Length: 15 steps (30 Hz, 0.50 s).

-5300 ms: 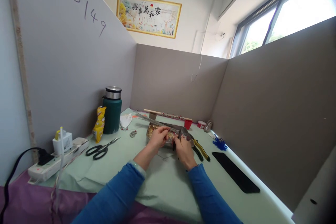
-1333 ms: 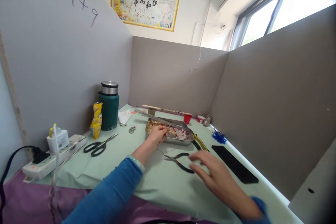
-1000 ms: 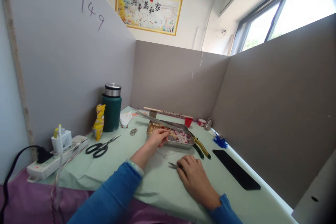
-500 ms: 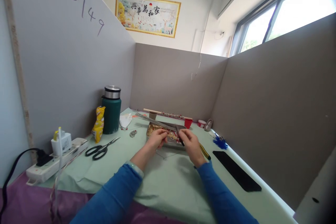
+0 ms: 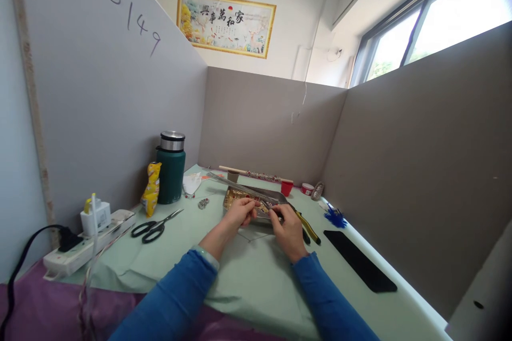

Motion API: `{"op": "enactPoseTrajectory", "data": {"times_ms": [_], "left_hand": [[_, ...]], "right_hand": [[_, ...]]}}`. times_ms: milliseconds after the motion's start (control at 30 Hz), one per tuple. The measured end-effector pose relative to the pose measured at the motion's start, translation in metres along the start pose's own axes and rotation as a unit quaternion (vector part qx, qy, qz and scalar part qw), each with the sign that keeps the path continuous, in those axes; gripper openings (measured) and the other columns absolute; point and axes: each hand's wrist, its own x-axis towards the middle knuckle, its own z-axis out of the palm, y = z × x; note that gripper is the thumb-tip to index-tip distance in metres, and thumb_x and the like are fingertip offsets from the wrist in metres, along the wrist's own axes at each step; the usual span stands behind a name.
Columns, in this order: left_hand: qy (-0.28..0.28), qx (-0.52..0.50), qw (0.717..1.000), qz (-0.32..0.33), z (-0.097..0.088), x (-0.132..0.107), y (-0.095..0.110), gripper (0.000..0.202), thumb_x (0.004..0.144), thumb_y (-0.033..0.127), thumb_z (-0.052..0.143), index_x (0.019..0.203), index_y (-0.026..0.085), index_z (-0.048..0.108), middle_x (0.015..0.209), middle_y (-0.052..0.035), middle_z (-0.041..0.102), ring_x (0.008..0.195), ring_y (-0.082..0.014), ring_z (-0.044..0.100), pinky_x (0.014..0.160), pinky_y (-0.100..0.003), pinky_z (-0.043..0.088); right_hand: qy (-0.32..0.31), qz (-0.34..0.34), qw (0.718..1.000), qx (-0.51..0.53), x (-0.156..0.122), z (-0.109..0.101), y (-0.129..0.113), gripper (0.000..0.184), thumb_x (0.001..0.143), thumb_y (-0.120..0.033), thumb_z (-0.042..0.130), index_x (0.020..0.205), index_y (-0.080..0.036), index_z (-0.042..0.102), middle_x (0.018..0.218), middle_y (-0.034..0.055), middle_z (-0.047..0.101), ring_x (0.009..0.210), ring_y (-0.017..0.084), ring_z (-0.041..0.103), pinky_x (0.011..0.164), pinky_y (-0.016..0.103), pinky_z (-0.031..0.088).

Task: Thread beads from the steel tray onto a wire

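My left hand is closed in a pinch over the front of a metal tray of gold and red beads. What its fingertips hold is too small to make out. My right hand faces it from the right, fingers closed around a slim dark tool whose tip points toward the left fingertips; my fingers cover most of it. Below the hands, a thin wire shows against the green cloth. A bundle of straight wires lies across the tray. Yellow-and-black handles rest beside my right hand.
Black scissors, a green flask, a yellow packet and a power strip are on the left. Behind the tray stand a brown cup and a red cup. A black strip lies right.
My right hand has shifted slightly left and down, and its tool has tilted from upright toward my left hand. More of the yellow-and-black handles shows. My left hand has barely moved.
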Motion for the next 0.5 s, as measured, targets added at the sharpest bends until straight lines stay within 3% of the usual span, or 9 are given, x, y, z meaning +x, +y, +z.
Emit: {"op": "enactPoseTrajectory", "data": {"times_ms": [500], "left_hand": [[0.016,-0.002,1.000,0.008,0.0028,0.0004,-0.0031,0.023,0.077,0.026,0.052,0.095,0.011,0.054,0.048,0.0048,0.052,0.025,-0.0022,0.027,0.032,-0.019,0.010]], "right_hand": [[-0.029,-0.023,0.997,-0.072,-0.0042,0.0010,0.0008,0.016,0.086,-0.028,0.045,0.083,-0.019,0.057,0.084,0.0058,0.057,0.080,0.018,0.054,0.074,0.030,0.041]]}}
